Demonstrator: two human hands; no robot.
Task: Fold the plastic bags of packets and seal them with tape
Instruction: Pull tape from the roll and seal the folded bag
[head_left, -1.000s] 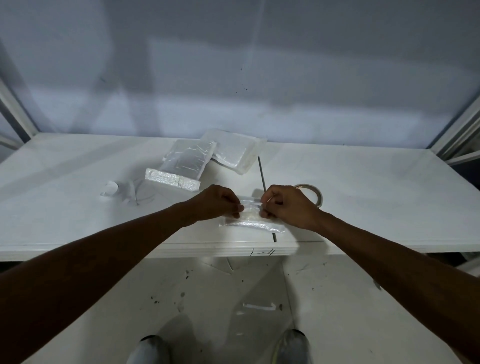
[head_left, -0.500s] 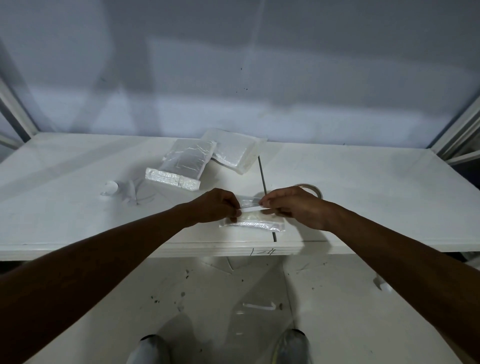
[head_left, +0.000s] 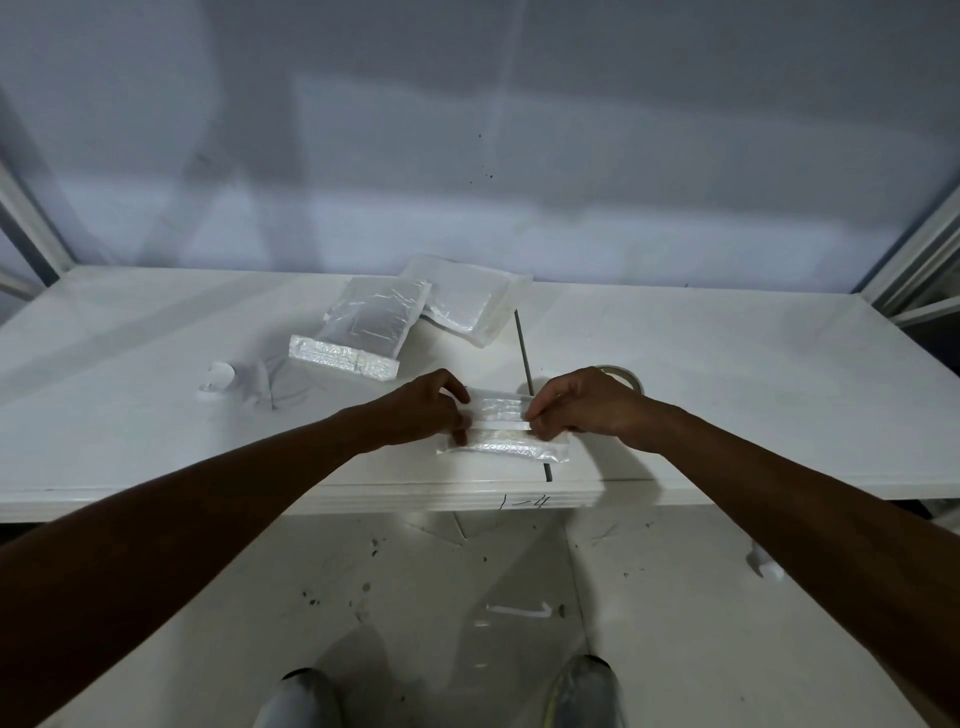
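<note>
A clear plastic bag of packets (head_left: 503, 448) lies near the front edge of the white table (head_left: 727, 395). Just above it a strip of tape (head_left: 502, 425) is stretched level between my hands. My left hand (head_left: 428, 410) pinches the strip's left end, and my right hand (head_left: 576, 405) pinches its right end. The tape roll (head_left: 623, 375) sits behind my right hand, mostly hidden by it.
Two more plastic bags of packets lie further back: a folded one (head_left: 363, 332) and a flatter one (head_left: 462, 299). A small white object (head_left: 221, 375) sits at the left. A dark seam (head_left: 523, 348) runs across the table. My shoes show on the floor below.
My hands have drawn a little apart, and the tape strip now stretches longer between them over the bag. My right hand has shifted slightly right.
</note>
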